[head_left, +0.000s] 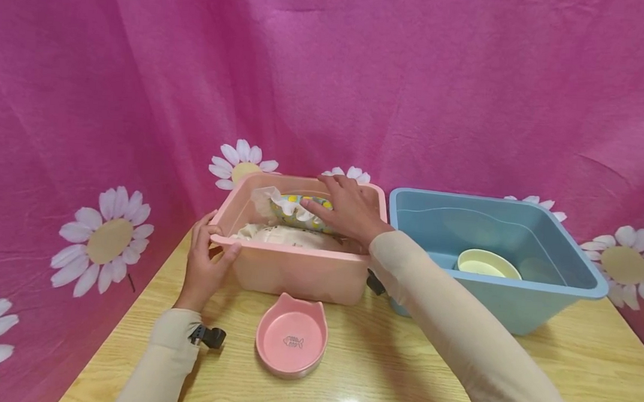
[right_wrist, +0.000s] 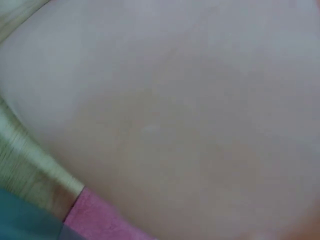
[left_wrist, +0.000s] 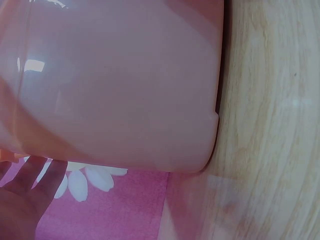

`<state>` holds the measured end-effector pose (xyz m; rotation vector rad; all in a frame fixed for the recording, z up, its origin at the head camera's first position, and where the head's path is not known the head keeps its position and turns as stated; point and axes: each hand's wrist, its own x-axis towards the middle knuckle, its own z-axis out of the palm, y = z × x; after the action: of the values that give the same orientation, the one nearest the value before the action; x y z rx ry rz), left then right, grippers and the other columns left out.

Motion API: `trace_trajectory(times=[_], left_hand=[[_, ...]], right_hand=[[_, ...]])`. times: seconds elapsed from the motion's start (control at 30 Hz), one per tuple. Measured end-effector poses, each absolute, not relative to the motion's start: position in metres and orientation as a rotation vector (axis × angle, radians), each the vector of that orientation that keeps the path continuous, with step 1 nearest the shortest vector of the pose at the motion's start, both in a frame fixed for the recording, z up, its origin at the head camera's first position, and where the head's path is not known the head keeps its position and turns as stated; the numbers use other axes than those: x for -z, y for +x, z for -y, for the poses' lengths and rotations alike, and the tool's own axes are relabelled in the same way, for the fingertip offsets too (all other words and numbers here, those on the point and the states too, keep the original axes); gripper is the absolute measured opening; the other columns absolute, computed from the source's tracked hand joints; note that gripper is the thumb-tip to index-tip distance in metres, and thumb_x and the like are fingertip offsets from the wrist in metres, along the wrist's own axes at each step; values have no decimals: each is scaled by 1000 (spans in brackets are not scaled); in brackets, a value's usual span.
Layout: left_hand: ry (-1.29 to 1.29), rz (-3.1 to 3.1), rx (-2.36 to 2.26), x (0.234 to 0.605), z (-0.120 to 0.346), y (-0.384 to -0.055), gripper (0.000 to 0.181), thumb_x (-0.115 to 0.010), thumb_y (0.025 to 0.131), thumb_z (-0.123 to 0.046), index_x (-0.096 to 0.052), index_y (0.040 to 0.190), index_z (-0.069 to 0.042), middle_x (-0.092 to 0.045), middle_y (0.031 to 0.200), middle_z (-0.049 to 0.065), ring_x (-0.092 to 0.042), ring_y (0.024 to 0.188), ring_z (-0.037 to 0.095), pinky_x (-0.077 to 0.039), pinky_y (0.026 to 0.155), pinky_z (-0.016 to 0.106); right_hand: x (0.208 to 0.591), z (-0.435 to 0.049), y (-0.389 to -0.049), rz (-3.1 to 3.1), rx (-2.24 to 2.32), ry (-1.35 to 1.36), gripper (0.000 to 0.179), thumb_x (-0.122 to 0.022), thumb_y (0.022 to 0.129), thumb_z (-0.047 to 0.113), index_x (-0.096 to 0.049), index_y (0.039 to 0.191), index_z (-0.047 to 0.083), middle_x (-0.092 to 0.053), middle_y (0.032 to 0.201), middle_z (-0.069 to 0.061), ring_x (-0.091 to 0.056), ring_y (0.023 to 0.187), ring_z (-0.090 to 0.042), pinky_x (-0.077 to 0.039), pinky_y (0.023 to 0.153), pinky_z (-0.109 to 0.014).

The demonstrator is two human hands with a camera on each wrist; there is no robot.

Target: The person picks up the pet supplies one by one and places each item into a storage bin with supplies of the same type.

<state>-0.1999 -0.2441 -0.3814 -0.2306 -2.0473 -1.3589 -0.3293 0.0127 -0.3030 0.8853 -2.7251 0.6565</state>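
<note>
A pink plastic bin [head_left: 297, 272] stands on the table. My left hand [head_left: 203, 268] grips the rim at its front left corner, thumb on the front, fingers along the side. In the left wrist view, fingers [left_wrist: 47, 180] of that hand lie against the bin's wall. My right hand [head_left: 348, 208] is over the bin's right part with fingers extended, above a lemon-patterned cloth item [head_left: 300, 209] with white ruffled edging. Whether it touches the cloth I cannot tell. Cream printed fabric [head_left: 299, 237] lies in front of that item. The bin's wall fills most of the right wrist view.
A pink cat-eared bowl [head_left: 292, 337] with a fishbone print sits in front of the bin. To the right is a blue bin [head_left: 512, 299] holding a pale yellow bowl [head_left: 486, 263]. A magenta daisy-print cloth [head_left: 327, 75] hangs behind the wooden table [head_left: 227, 389].
</note>
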Motion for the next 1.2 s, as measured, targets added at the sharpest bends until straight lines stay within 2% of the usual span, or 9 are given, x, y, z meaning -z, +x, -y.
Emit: trace_trajectory(times=[0.3,0.6,0.87,1.03,1.2], left_hand=[[-212,2052,1382,384,246,-202,33,-66,84,-9,-44,103,6,-32,146,22,-43,126,38,-46,89,60],[-191,2056,1387,410,261,-221,35,-70,83,-12,-46,105,-1,-32,150,4,-41,129,28,-47,90,55],[-231,2045,1384,386,246,-204,33,-67,84,-8,-44,103,6,-31,146,22,-43,126,39,-46,88,61],[-223,2054,1386,379,241,-199,33,-66,84,-7,-44,103,8,-31,147,23,-41,127,41,-45,89,60],[-216,2055,1379,378,242,-198,34,-66,84,-8,-44,103,9,-31,147,23,-41,127,39,-46,89,60]], right_hand=[[292,-9,-315,2703,-550,906,73,-44,88,67,-42,143,19,-41,144,-5,-32,135,-23,-31,104,-52],[288,-17,-302,2688,-535,877,72,-44,87,70,-46,141,22,-41,147,-2,-32,136,-18,-29,100,-50],[284,-24,-292,2679,-569,895,71,-42,89,69,-46,141,21,-38,150,1,-28,139,-17,-24,103,-50],[283,-26,-286,2662,-553,919,69,-42,90,67,-46,141,21,-40,149,0,-31,136,-18,-24,103,-49],[282,-28,-280,2609,-543,979,66,-45,90,65,-46,139,21,-47,140,-2,-37,131,-18,-23,102,-47]])
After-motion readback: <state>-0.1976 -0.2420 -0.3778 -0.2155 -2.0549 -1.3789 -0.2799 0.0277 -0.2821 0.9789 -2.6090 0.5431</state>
